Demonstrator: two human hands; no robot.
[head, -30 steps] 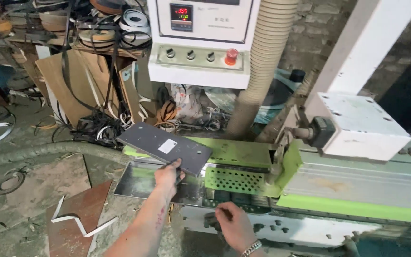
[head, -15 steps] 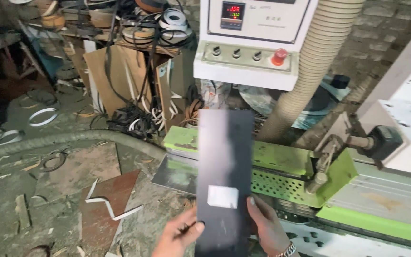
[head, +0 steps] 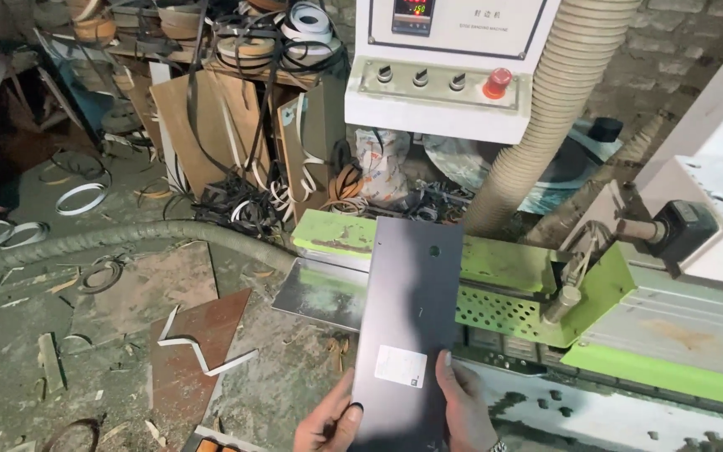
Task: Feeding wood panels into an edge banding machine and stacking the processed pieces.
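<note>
**Grey panel held lengthwise over the green machine**

I have both hands on the dark grey panel (head: 412, 335), gripping its near end: my left hand (head: 332, 418) clasps the left edge, my right hand (head: 466, 410) the right, thumb beside the white label (head: 401, 366). The panel points away from me, its far end over the green machine bed (head: 504, 264). I judge this the lining-up step; next calls for lowering it flat and square against the machine's perforated guard (head: 504, 311).
</note>
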